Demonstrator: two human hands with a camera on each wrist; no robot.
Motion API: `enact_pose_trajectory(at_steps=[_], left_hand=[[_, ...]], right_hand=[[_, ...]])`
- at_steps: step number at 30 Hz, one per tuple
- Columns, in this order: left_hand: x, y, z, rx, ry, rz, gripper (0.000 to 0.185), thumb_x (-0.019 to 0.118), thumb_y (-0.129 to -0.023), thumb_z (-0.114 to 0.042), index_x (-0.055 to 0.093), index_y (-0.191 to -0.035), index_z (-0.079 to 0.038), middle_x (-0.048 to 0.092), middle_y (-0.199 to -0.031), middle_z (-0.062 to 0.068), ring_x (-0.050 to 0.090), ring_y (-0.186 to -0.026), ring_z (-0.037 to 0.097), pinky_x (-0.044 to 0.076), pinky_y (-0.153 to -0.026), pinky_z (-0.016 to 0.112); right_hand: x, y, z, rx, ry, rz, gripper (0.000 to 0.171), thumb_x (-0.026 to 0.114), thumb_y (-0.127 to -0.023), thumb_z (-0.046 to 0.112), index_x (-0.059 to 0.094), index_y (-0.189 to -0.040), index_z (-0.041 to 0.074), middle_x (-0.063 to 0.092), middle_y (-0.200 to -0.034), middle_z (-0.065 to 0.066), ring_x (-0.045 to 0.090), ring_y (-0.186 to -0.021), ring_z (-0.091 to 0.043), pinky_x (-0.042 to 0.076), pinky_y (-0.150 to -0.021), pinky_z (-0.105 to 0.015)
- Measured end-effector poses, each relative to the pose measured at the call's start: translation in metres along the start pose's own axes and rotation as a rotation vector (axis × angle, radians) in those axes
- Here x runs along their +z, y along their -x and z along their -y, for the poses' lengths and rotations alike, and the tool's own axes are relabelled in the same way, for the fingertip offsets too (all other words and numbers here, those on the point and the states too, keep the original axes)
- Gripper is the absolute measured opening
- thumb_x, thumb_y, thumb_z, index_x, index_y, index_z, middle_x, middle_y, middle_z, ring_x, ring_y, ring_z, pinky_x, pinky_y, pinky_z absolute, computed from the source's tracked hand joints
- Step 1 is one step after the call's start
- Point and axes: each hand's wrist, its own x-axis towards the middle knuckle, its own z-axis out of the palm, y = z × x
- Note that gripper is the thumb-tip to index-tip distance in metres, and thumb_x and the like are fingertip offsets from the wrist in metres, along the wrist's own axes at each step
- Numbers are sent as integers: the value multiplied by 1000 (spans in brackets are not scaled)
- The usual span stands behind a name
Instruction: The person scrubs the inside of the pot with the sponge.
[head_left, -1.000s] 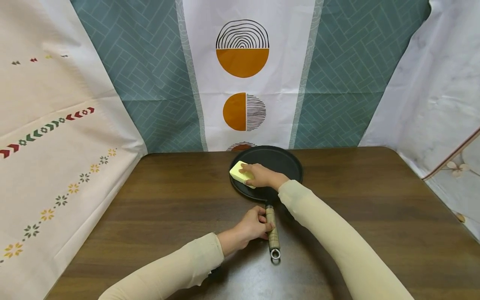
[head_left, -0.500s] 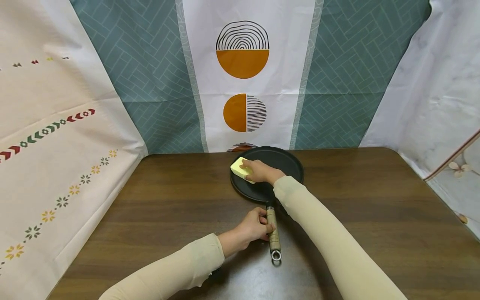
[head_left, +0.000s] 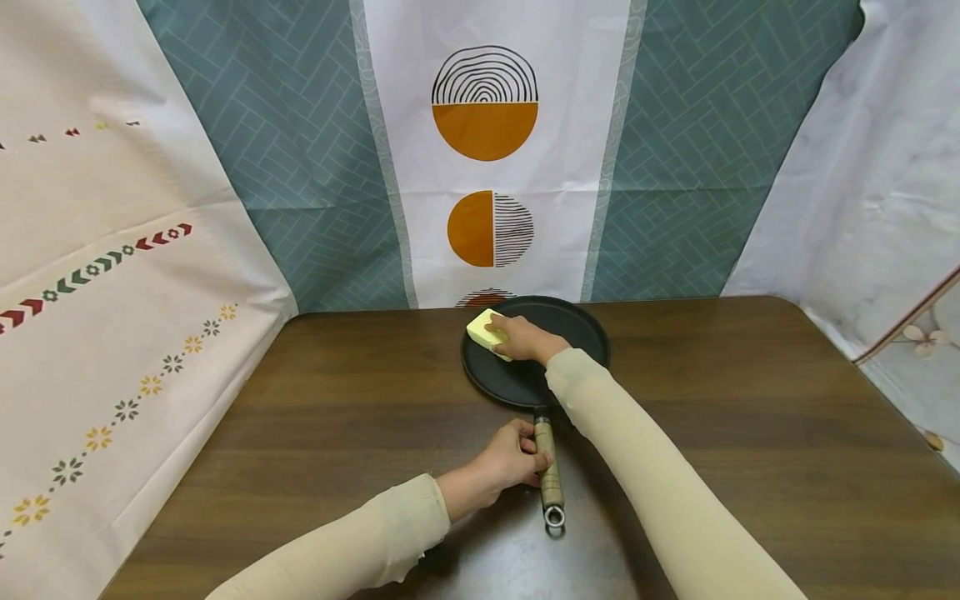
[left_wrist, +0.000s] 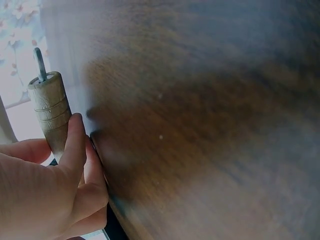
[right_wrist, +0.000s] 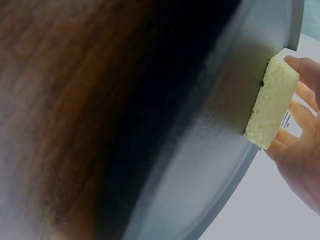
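The right hand (head_left: 527, 340) has its grip on a yellow sponge (head_left: 487, 332), fingers laid over the top and curled down its sides, pressing the sponge flat against the inner face of a black round pan (head_left: 581, 333). In the right wrist view the sponge (right_wrist: 271, 104) sits on the pan's dark surface (right_wrist: 210, 150) close to the rim, with fingertips (right_wrist: 306, 70) wrapped over its far edge. The sponge lies in the far left part of the pan, just inside the rim. The left hand (head_left: 504, 459) holds a closed grip round the pan's wooden handle (head_left: 547, 467), which points toward the person and ends in a small metal ring (head_left: 554, 518); the left wrist view shows the thumb (left_wrist: 75, 145) lying along the ridged wooden handle (left_wrist: 50, 112) and the fingers curled beneath it. The pan rests on a dark brown wooden counter (head_left: 750, 433), near its far edge and about midway across. Both arms wear pale beige sleeves (head_left: 645, 483). Behind the counter hang patterned cloths: a teal herringbone one with a white panel of orange half-circles (head_left: 484, 133), a cream cloth with small flowers (head_left: 112, 317) to the left, and a white one (head_left: 862, 183) to the right.
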Motion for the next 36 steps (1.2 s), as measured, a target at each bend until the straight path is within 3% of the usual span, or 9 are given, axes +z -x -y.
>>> enact_pose_trajectory(at_steps=[16, 21, 36], left_hand=[[1, 3, 2, 11, 9, 1, 41, 63, -84, 11, 43, -119, 10, 43, -91, 12, 57, -74, 22, 60, -65, 38], [1, 3, 2, 13, 14, 0, 40, 64, -84, 11, 44, -119, 9, 43, -90, 11, 57, -73, 20, 60, -64, 37], [0, -1, 4, -2, 0, 0, 42, 64, -85, 10, 43, -122, 10, 44, -93, 12, 58, -77, 22, 61, -67, 37]], right_hand=[[-5, -5, -10, 38, 3, -16, 56, 56, -98, 20, 35, -148, 10, 31, -152, -17, 36, -133, -32, 37, -106, -41], [-9, -1, -16, 71, -19, -35, 55, 55, -98, 21, 36, -148, 10, 29, -154, -14, 33, -135, -32, 33, -110, -43], [-18, 8, -37, 154, -18, -109, 53, 56, -97, 20, 38, -144, 4, 49, -134, -22, 49, -113, -34, 44, -97, -46]])
